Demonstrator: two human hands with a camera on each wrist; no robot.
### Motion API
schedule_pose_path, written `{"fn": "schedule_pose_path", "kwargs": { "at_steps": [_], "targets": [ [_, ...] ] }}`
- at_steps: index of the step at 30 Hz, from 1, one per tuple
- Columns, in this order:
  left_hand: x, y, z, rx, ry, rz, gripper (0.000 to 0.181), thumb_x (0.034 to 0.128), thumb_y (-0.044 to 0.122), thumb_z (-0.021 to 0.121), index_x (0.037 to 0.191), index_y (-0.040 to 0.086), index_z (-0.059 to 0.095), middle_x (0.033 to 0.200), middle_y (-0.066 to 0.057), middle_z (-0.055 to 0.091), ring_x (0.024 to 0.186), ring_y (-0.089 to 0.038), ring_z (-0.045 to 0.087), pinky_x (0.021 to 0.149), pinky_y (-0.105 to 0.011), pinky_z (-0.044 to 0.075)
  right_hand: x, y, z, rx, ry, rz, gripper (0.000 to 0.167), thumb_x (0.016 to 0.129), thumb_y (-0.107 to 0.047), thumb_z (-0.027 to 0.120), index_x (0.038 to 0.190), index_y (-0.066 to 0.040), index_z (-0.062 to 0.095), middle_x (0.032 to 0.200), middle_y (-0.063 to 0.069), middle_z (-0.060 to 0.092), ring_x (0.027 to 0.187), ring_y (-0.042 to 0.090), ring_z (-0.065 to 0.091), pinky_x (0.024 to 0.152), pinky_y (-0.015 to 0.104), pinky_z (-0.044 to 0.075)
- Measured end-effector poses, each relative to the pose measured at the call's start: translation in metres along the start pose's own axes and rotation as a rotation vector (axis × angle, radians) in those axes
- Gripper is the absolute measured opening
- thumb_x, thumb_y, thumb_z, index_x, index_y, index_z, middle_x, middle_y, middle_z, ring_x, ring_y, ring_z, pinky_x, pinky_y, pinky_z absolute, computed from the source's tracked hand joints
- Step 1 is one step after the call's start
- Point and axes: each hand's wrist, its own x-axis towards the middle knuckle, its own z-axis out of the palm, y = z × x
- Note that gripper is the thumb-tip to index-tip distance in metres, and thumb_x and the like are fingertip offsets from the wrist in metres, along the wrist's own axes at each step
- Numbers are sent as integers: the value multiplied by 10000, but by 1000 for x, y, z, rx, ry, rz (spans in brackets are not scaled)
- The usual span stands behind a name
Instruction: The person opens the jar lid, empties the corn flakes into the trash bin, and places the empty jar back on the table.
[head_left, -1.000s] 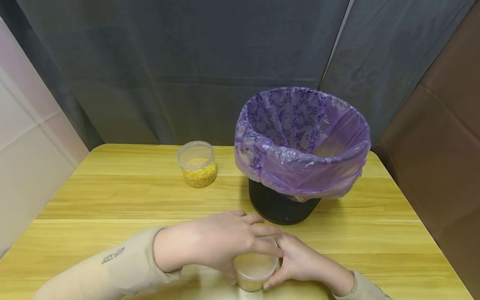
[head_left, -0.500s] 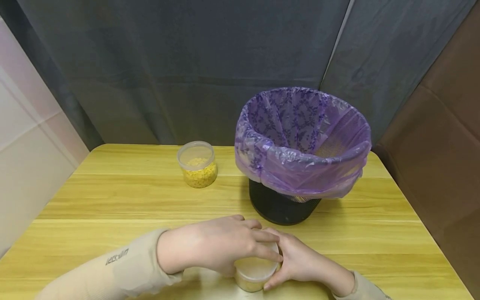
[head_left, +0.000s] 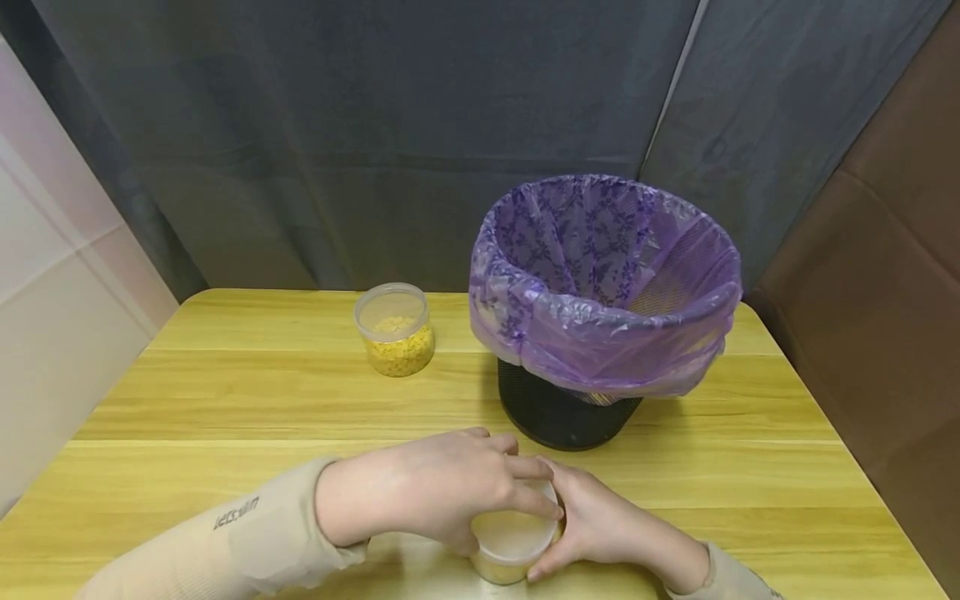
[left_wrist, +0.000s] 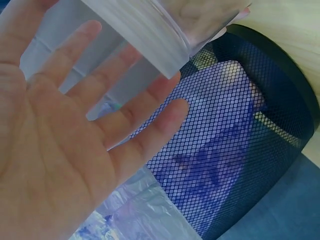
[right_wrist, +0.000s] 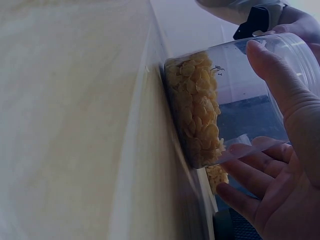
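At the bottom centre of the head view, a clear tub of yellow flakes is held on the table — its side gripped by the right hand, its lid grasped from above by the left hand, thumb and fingers spread.

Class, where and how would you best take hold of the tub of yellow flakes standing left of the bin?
Probably by the side wall of the tub, just below its rim, with the left hand coming from the near left. It stands upright and round, so thumb and fingers can oppose; the bin is on its right.
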Motion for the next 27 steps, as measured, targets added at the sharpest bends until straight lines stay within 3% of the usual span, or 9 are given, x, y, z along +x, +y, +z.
{"fn": "schedule_pose_path", "kwargs": {
  "at_steps": [11,21,27],
  "targets": [
    [2,-1,0,37,-9,-16,767,583,425,881,1287,323,591,1247,106,536,890,-110,478,699,-236,427,1,2,1,19,16,-56,952,591,-415,902,1381,-251,396,1268,-86,523,1096,103,533,952,314,422],
    [1,-2,5,55,88,-32,731,582,560,829,1239,323,616,1025,124,530,800,-90,481,593,-204,411,1,1,1,-29,19,-54,991,600,-483,878,1408,-300,334,1303,-60,511,1136,115,513,969,339,412],
    [3,-1,8,49,115,-57,734,588,593,805,1246,322,626,1018,98,542,784,-99,500,570,-203,408,2,1,0,-23,9,-60,1013,613,-494,865,1436,-324,299,1344,-61,490,1169,130,501,980,356,406]
  ]
}}
